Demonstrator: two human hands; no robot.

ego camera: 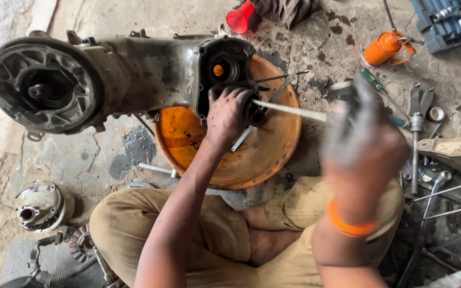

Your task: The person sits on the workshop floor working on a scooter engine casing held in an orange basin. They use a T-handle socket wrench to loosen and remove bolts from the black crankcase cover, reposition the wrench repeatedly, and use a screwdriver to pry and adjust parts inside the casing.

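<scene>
Raised nearest the lens, my right hand is motion-blurred, seemingly closed on a tool whose pale shaft points at the engine casing. My left hand clamps a dark part at the casing's open end, over the orange basin. I judge this mid-strike; next needs a steady left hold. Oily concrete floor, scattered wrenches, an orange oil can.
</scene>
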